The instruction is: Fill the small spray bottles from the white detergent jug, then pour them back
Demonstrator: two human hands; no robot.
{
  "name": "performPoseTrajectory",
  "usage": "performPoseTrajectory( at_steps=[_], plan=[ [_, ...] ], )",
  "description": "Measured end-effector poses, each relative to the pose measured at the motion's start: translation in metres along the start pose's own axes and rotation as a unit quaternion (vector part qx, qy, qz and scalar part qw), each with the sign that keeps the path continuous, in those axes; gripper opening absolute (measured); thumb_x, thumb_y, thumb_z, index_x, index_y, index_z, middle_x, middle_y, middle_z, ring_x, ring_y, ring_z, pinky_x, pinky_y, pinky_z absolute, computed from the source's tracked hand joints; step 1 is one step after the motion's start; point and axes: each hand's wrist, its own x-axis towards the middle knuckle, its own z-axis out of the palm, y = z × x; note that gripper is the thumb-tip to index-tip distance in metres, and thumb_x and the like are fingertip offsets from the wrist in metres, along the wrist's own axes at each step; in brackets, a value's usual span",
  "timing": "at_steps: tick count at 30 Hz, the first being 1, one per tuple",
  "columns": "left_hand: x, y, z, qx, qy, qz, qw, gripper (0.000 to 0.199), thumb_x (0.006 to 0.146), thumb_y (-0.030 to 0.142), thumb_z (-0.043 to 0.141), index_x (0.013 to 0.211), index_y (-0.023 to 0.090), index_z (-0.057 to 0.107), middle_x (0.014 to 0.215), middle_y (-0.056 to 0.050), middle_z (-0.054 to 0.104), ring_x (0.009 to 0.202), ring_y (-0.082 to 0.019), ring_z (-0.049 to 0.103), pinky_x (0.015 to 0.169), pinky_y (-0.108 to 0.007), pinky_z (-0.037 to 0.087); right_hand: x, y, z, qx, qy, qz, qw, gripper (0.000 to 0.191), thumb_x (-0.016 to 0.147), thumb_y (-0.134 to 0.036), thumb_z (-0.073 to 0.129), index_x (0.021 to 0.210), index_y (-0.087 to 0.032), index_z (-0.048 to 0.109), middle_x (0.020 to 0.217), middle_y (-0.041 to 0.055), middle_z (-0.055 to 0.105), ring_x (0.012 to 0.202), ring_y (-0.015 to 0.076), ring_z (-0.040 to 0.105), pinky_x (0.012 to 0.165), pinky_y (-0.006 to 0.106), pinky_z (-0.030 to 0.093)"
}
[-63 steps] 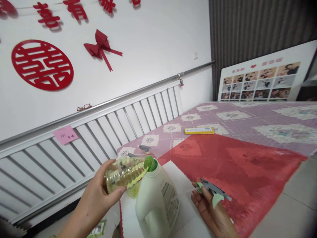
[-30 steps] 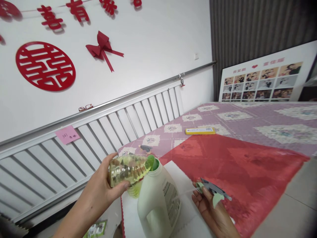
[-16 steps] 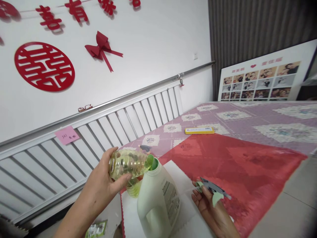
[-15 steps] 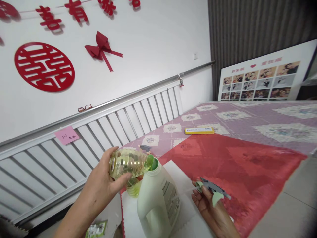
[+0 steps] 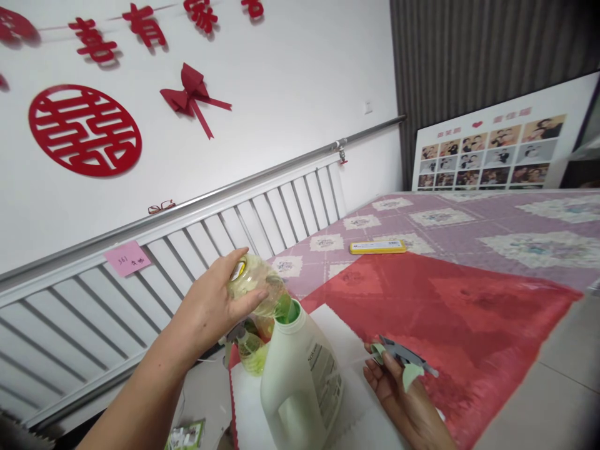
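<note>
My left hand [image 5: 220,294] is closed around a clear plastic bottle [image 5: 260,281] of yellow-green tint. The bottle leans over with its green-tinted mouth at the opening of a pale green detergent jug [image 5: 300,381], which stands upright with its handle toward me. Behind the jug, partly hidden, is a second clear bottle [image 5: 252,353] with yellow-green liquid. My right hand [image 5: 407,400], to the right of the jug, is closed on what looks like a trigger spray head [image 5: 405,356], grey with pale green parts.
White sheets [image 5: 363,406] lie under the jug on a red cloth [image 5: 440,306]. A yellow flat case [image 5: 377,247] rests farther back on the patterned tablecloth [image 5: 450,215]. A white radiator [image 5: 262,231] runs along the wall at left, bearing a pink note [image 5: 126,257] and glasses [image 5: 162,207].
My left hand has raised the base of the bottle and moved it right, so the bottle tilts more steeply into the jug. My right hand stays nearly still.
</note>
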Motion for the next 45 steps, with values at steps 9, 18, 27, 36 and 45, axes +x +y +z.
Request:
performPoseTrajectory(
  at_steps=[9, 18, 27, 36, 45],
  plan=[
    [0.016, 0.01, -0.002, 0.044, -0.012, 0.048, 0.998, 0.08, 0.079, 0.068, 0.053, 0.144, 0.022, 0.04, 0.14, -0.015, 0.054, 0.124, -0.036, 0.054, 0.1, -0.053, 0.045, 0.0, 0.0, -0.001, -0.005, 0.001, -0.002, 1.0, 0.049, 0.042, -0.025, 0.098, 0.084, -0.019, 0.074, 0.079, -0.0008, 0.079, 0.057, 0.0122, 0.069, 0.054, 0.023, 0.062],
    [0.018, 0.012, -0.001, 0.05, -0.013, 0.053, 0.997, 0.08, 0.08, 0.068, 0.053, 0.144, 0.022, 0.04, 0.139, -0.014, 0.055, 0.123, -0.035, 0.055, 0.1, -0.053, 0.045, -0.002, -0.001, 0.001, -0.011, 0.002, 0.002, 1.0, 0.05, 0.04, -0.028, 0.098, 0.084, -0.021, 0.074, 0.079, -0.0015, 0.079, 0.057, 0.011, 0.068, 0.055, 0.022, 0.061],
    [0.016, 0.009, 0.0, 0.032, -0.016, 0.044, 0.998, 0.076, 0.081, 0.065, 0.053, 0.143, 0.023, 0.04, 0.139, -0.014, 0.054, 0.125, -0.035, 0.052, 0.102, -0.054, 0.043, -0.005, -0.003, 0.008, -0.02, 0.019, 0.005, 1.0, 0.052, 0.038, -0.027, 0.098, 0.084, -0.021, 0.074, 0.079, -0.0014, 0.079, 0.056, 0.0114, 0.068, 0.055, 0.022, 0.061],
    [0.001, -0.007, 0.005, -0.014, 0.013, 0.023, 1.0, 0.071, 0.081, 0.056, 0.057, 0.142, 0.024, 0.04, 0.143, -0.013, 0.051, 0.129, -0.035, 0.049, 0.104, -0.053, 0.042, -0.003, -0.001, 0.007, -0.025, 0.012, 0.004, 1.0, 0.048, 0.04, -0.026, 0.097, 0.081, -0.021, 0.074, 0.078, -0.0008, 0.079, 0.057, 0.0119, 0.068, 0.056, 0.021, 0.061],
    [-0.042, -0.053, 0.036, -0.304, 0.057, -0.089, 0.947, 0.064, 0.08, 0.046, 0.062, 0.134, 0.026, 0.036, 0.138, -0.011, 0.05, 0.106, -0.024, 0.063, 0.09, -0.043, 0.053, -0.003, -0.001, 0.002, -0.032, 0.02, -0.005, 0.999, 0.048, 0.038, -0.026, 0.098, 0.078, -0.019, 0.073, 0.077, -0.0008, 0.079, 0.06, 0.013, 0.069, 0.058, 0.022, 0.062]
  ],
)
